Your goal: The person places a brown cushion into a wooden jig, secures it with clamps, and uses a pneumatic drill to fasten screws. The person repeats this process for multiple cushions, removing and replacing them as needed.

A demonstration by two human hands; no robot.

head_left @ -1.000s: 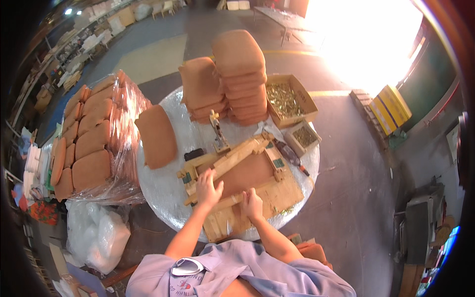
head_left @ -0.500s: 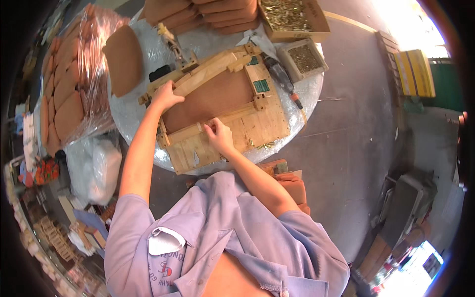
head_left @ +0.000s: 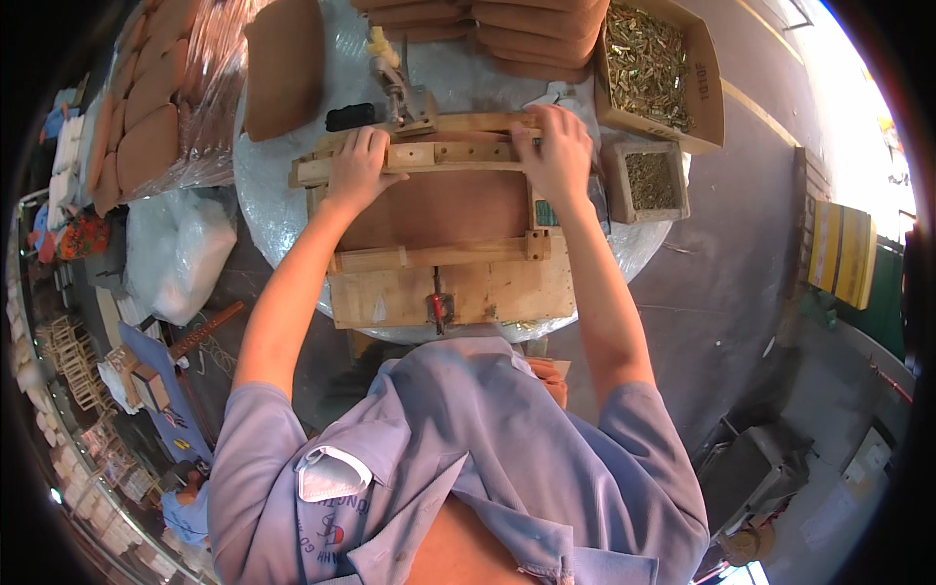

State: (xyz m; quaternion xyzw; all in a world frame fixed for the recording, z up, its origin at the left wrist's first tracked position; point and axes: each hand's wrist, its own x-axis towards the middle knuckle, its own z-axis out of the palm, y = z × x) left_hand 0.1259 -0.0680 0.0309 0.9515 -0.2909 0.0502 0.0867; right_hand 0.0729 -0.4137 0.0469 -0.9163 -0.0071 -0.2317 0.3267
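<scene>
A wooden bar with drilled holes [head_left: 453, 154] lies across the far side of a wooden frame on a plywood base [head_left: 380, 297]. My left hand [head_left: 361, 175] wraps its fingers over the bar's left part, thumb toward me. At the other end, my right hand [head_left: 558, 154] grips the bar with its fingers over the far edge. Inside the frame is a brown panel [head_left: 439, 210], bordered on my side by a wooden rail [head_left: 444, 255]. A red-handled toggle clamp [head_left: 438, 302] is on the base nearest me, and a yellow-handled clamp [head_left: 390, 78] stands beyond the bar.
Stacked brown pads [head_left: 541, 34] and a single pad [head_left: 285, 68] lie on the plastic-covered round table [head_left: 268, 210]. To the right are a cardboard box of brass-coloured fittings [head_left: 707, 88] and a smaller tub [head_left: 677, 185]. Wrapped pads [head_left: 146, 146] stand at the left.
My right hand has gone from the near rail to the far bar's right end. The frame, slanted before, now lies nearly square to me. The red-handled clamp has come into sight.
</scene>
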